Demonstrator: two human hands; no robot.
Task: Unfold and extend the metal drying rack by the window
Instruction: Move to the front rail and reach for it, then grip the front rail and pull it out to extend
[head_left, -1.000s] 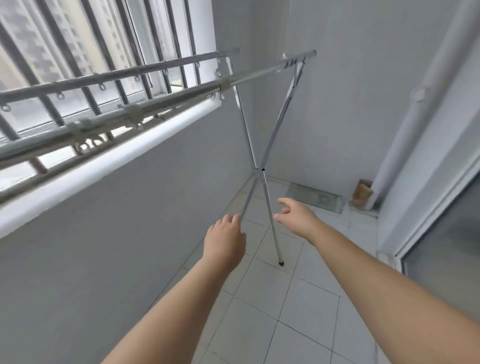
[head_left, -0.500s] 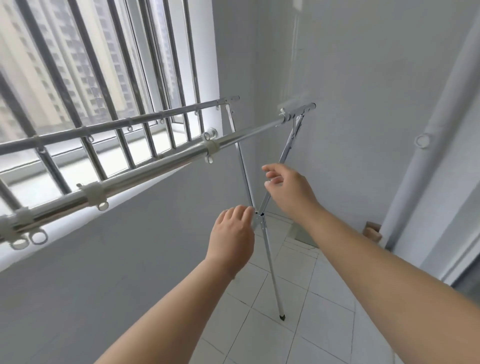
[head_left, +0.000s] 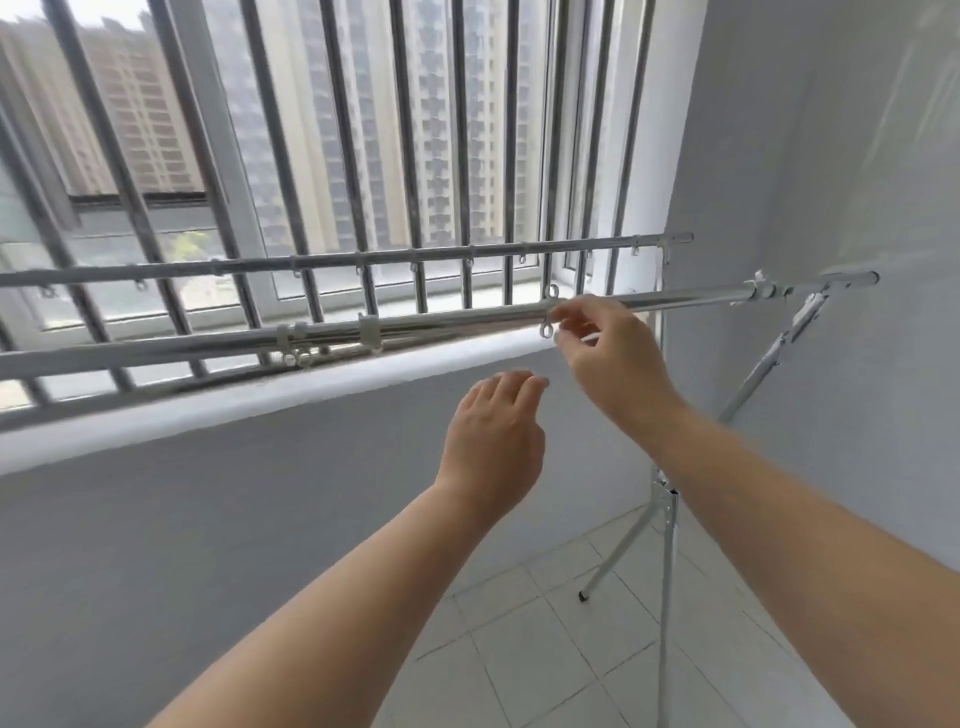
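Observation:
The metal drying rack stands along the window, with its near rail (head_left: 441, 325) and far rail (head_left: 415, 257) running left to right. Its crossed legs (head_left: 667, 512) stand at the right end. White ring clips sit on the near rail; one ring clip (head_left: 546, 328) is pinched between the thumb and forefinger of my right hand (head_left: 608, 358). My left hand (head_left: 493, 431) hovers below the rail in front of the wall, fingers loosely curled, holding nothing and touching nothing.
A barred window (head_left: 363, 156) fills the back above a white sill (head_left: 260, 400). A grey wall (head_left: 831, 208) closes off the right side just past the rack's end. The rack's foot (head_left: 584, 596) rests on the white tiled floor (head_left: 545, 649).
My view has risen from the rack's legs to its rails. My right hand has gone up from the leg joint to the near rail and closed on a ring clip. My left hand rose too.

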